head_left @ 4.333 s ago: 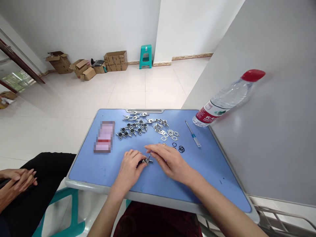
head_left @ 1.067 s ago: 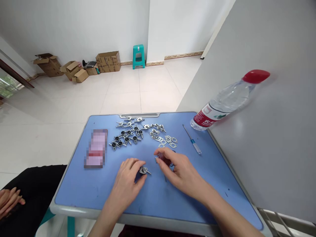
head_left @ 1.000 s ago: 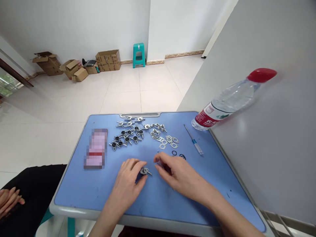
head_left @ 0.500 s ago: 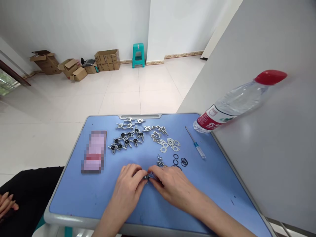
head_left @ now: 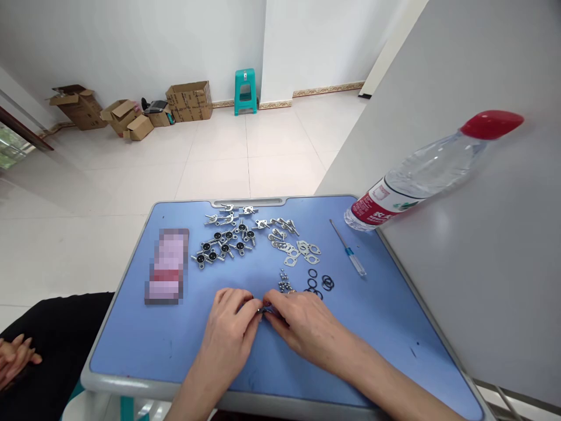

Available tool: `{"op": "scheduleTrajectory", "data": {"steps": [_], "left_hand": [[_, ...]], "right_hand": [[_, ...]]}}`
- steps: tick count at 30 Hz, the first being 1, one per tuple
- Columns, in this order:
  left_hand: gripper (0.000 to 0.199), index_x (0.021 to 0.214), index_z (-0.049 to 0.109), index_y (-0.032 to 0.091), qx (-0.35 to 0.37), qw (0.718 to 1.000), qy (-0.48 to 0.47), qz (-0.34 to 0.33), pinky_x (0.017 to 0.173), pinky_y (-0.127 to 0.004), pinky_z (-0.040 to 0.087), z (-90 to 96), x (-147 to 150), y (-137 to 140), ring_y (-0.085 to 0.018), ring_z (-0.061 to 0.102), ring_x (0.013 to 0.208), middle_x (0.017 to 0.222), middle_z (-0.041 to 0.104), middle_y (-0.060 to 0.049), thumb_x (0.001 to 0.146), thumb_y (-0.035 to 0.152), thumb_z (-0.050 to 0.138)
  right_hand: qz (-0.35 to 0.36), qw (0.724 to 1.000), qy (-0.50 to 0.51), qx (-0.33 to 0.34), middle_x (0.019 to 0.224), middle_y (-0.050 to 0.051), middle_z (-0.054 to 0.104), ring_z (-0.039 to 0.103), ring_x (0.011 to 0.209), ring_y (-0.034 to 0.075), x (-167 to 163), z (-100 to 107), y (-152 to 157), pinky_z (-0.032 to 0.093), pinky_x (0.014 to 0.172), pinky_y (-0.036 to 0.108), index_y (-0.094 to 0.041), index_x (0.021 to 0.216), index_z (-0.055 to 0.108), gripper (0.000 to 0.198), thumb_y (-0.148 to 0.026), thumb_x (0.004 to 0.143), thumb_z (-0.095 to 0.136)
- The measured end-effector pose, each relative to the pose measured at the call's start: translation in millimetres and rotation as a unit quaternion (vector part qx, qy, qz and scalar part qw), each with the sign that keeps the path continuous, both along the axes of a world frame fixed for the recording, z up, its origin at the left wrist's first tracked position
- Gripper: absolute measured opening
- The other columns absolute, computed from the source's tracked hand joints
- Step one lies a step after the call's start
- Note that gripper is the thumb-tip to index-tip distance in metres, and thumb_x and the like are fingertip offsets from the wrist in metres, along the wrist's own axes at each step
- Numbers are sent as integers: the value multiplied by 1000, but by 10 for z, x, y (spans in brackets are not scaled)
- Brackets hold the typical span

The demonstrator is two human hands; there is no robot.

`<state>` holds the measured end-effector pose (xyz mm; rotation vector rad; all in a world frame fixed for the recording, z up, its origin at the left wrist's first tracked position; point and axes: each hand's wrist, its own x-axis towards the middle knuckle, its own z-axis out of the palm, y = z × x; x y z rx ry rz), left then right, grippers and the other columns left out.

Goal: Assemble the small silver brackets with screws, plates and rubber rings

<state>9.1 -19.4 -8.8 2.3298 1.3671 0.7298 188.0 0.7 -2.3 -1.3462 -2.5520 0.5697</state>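
My left hand [head_left: 233,324] and my right hand [head_left: 302,321] meet over the front middle of the blue table, fingertips pinched together. Between them is a small metal part [head_left: 262,310], mostly covered by the fingers, so its exact kind is hidden. Just beyond my right hand lie small steel balls or nuts [head_left: 284,282] and several black rubber rings [head_left: 312,283]. Flat metal plates with holes [head_left: 302,250] are spread further back. To their left sit several metal fittings with round black faces [head_left: 225,248], with bare metal brackets [head_left: 228,218] behind them.
A screwdriver [head_left: 348,248] with a clear and blue handle lies right of the plates. A water bottle with a red cap [head_left: 390,199] stands at the back right by a grey panel [head_left: 482,245]. A blurred-out flat object [head_left: 166,266] lies left. Another person's hands [head_left: 17,359] rest at the left edge.
The view has shifted slightly. Both my hands stay pinched around the small part, with only slight finger movement. The other person's hands show a little further into view.
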Motion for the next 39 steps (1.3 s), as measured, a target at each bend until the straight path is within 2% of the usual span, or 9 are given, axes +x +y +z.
{"op": "scheduleTrajectory", "data": {"steps": [3,8,13,15,20,28,32,39], "left_hand": [[13,97,53,21,11,1000,-13,8,80,-38,48,8,20,-4,-19,59,83,90,63,-4,93,11,46],[15,97,48,23,38,999,-12,18,94,-45,46,-3,31,-9,-17,60,75,83,63,1,91,9,46],[17,95,48,22,35,999,-10,23,98,-46,47,-2,25,-3,-15,60,72,81,62,2,90,6,46],[17,97,48,22,34,999,-11,21,98,-47,48,-3,24,-2,-15,60,73,82,62,2,90,6,46],[18,98,48,22,51,999,-12,16,99,-49,50,-2,34,-5,-15,62,76,82,62,1,90,6,46],[18,97,50,22,74,997,-11,10,104,-50,49,1,44,-5,-13,62,72,80,63,2,90,6,45],[19,99,50,22,80,997,-16,11,104,-49,50,-6,46,-4,-14,64,74,82,64,1,90,6,45],[19,96,49,22,71,997,-17,14,101,-47,53,-34,42,-1,-14,64,69,76,61,2,89,4,44]], "right_hand": [[2,1000,1,-9,65,1,66,61,56,17,-1,0,9,22,52,27,-18,85,52,10,-8,85,54],[10,1000,21,-20,65,-1,63,57,54,14,1,-8,21,22,51,26,-19,81,51,15,-5,83,51],[51,996,65,-33,60,-3,57,49,49,11,-7,22,7,21,50,25,-20,74,48,20,-4,85,46],[41,996,67,-41,59,-4,56,48,48,11,10,47,17,21,49,25,-20,74,48,19,-6,87,47],[-16,998,44,-52,64,-1,61,54,54,14,79,88,65,25,51,24,-19,87,56,12,-7,87,51],[-3,997,14,-73,66,0,64,59,57,16,77,103,46,23,51,25,-19,91,58,10,-10,87,55],[21,999,14,-45,69,0,66,59,57,16,46,76,34,22,52,26,-18,96,55,15,-7,86,55],[50,997,0,55,64,-1,60,51,50,13,-49,-26,-18,18,50,27,-19,83,46,18,-2,86,45]]}}
